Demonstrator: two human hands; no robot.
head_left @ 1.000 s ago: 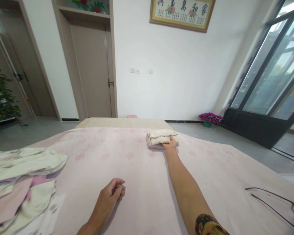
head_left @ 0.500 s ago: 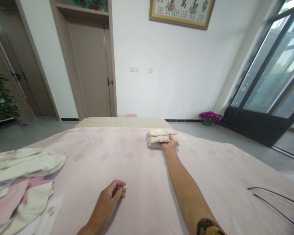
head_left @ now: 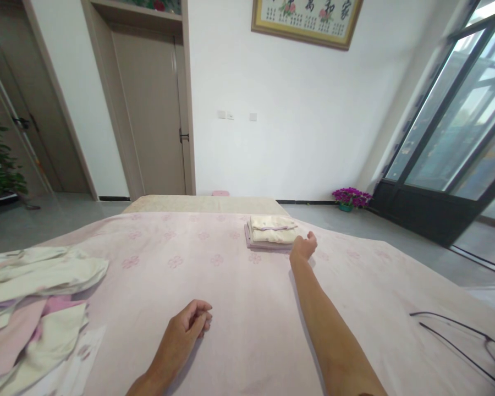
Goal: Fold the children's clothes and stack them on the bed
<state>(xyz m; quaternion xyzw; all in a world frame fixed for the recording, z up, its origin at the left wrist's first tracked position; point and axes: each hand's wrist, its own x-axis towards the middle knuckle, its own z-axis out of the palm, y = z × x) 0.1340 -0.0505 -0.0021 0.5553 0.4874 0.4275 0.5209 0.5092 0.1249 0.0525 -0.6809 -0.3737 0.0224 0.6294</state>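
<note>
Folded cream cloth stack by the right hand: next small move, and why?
Probably reach the left hand toward the loose cream-and-pink fabric pile: that hand looks empty and is nearer, and the pile lies crumpled. The folded cream cloth stack sits flat, with the right hand at its near right corner, seemingly not gripping it.

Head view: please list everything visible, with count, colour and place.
Folded clothes: one stack, cream and mauve, far middle
Loose clothes: one heap, cream, pink, white, left
Flowered sheet: one, pale pink, under clothes
Eyeglasses: one pair, dark, right edge
Beige surface: one, beyond sheet
Pink object: one, beyond that
Doors: two, brown, left
Glazed partition: one, dark, right
Framed calligraphy: one, gold, top
Wall plates: three, white, back
Wall: one, white, back
Potted flowers: one, purple, back right
Leafy plant: one, green, left
Left hand: one, front middle
Right hand: one, beside folded clothes
</note>
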